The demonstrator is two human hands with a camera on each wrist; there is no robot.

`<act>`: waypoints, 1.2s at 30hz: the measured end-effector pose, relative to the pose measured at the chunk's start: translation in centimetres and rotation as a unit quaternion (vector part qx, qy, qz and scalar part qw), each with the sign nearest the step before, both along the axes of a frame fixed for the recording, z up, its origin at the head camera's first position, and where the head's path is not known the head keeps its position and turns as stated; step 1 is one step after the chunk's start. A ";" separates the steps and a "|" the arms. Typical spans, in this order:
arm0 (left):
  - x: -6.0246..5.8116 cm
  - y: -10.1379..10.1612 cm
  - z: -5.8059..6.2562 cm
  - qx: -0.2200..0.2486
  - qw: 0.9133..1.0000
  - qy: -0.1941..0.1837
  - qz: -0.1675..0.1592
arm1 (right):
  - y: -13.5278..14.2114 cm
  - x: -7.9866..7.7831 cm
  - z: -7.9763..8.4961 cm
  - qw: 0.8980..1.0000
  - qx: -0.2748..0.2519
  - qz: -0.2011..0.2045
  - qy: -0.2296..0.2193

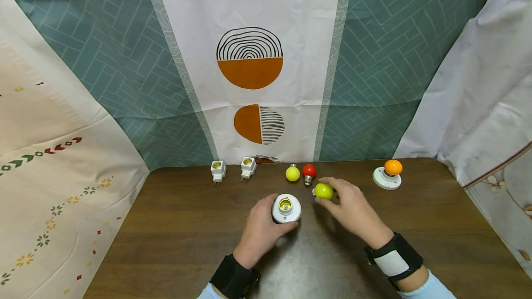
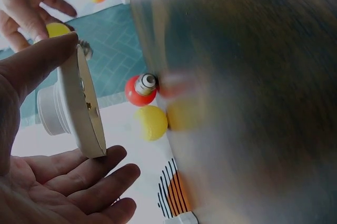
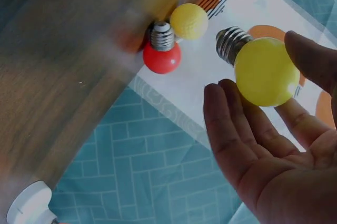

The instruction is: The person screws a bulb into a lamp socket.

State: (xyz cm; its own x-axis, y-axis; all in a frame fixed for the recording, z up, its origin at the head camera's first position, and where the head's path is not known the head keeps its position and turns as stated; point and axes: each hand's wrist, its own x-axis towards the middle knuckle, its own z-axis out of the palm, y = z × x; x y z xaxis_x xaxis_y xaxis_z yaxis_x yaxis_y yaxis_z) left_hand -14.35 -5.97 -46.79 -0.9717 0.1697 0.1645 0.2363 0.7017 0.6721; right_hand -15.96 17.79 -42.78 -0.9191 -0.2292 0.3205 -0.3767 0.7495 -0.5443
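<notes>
My left hand (image 1: 262, 229) grips a round white lamp holder (image 1: 279, 214) by its rim, thumb on one side and fingers on the other. The holder's socket faces up in the head view; its hollow underside shows in the left wrist view. To the right, my right hand (image 1: 350, 204) pinches a yellow-green light bulb (image 1: 323, 191) between thumb and fingers. That bulb's metal screw base (image 3: 231, 45) points away from the palm, toward the left in the head view. Both bulb and holder are raised off the table, apart from each other.
Just behind the hands lie a red bulb (image 1: 309, 171) and another yellow bulb (image 1: 293, 174). Two white plug-in sockets (image 1: 218, 171) lie at the back left of the brown table (image 1: 174, 230). A white holder (image 1: 387, 180) carrying an orange bulb (image 1: 393, 167) stands back right. Patterned cloth hangs behind.
</notes>
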 end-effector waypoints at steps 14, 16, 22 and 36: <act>-0.1 0.7 0.2 0.006 1.000 0.005 -0.019 | -1.3 1.0 1.7 0.989 -0.126 0.071 0.014; -0.2 0.8 0.1 0.008 1.000 0.011 -0.026 | -1.6 1.2 1.9 0.987 -0.132 0.091 0.012; -0.1 1.0 0.1 0.001 0.999 0.015 -0.038 | -2.2 1.4 1.8 0.980 -0.141 0.138 -0.014; -0.1 1.5 0.3 -0.011 0.998 0.022 -0.051 | -2.7 1.3 1.5 0.973 -0.125 0.194 -0.010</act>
